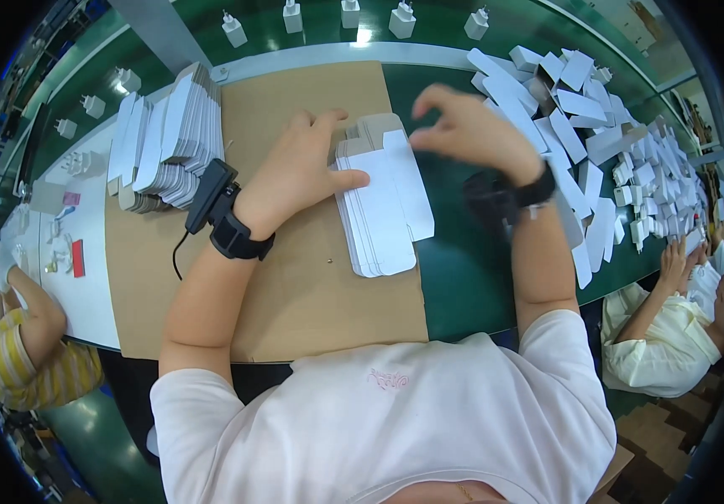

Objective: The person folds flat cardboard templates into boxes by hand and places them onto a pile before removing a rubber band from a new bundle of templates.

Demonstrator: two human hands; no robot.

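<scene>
A small stack of flat, unfolded white cartons (pixel 383 206) lies on the right part of a brown cardboard sheet, its top piece shifted to the right past the sheet's edge. My left hand (pixel 295 164) is spread at the stack's left side; the thumb rests on the top cartons and the fingers reach up beside the far flaps. Just off the stack's upper right, my right hand (pixel 471 126) hovers with thumb and forefinger apart and nothing visible between them. Each wrist wears a black strap device, and a cable hangs from the left one.
A taller pile of flat cartons (pixel 173 139) stands on the cardboard sheet (pixel 278 315) at left. To the right, folded white boxes (pixel 576 126) are heaped on the green table. White plug adapters (pixel 401 21) line the far side. People sit at both sides, one at right handling a box.
</scene>
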